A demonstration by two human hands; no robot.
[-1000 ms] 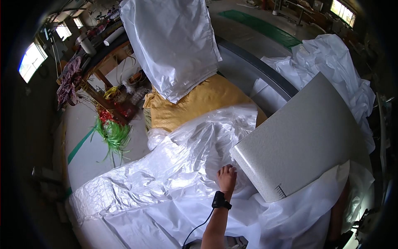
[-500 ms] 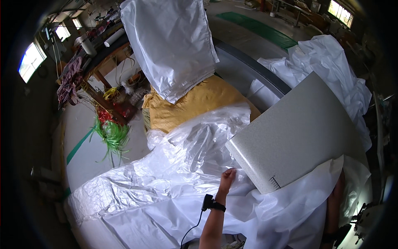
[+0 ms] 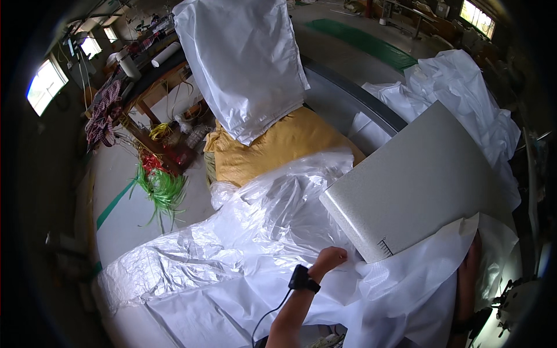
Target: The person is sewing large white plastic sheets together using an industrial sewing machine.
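Spreading sheet: the clear plastic film (image 3: pixel 272 214) lay crumpled over white woven sacking (image 3: pixel 191 307), running away up-left from the hands.
Board: a grey flat panel (image 3: pixel 418 180) sat just right of the film, long axis slanting up-right.
Left hand (image 3: pixel 329 259): nearer, grip pinched shut on film at the panel's lower corner.
Right hand (image 3: pixel 469 261): mostly under sacking; grip could not be told.
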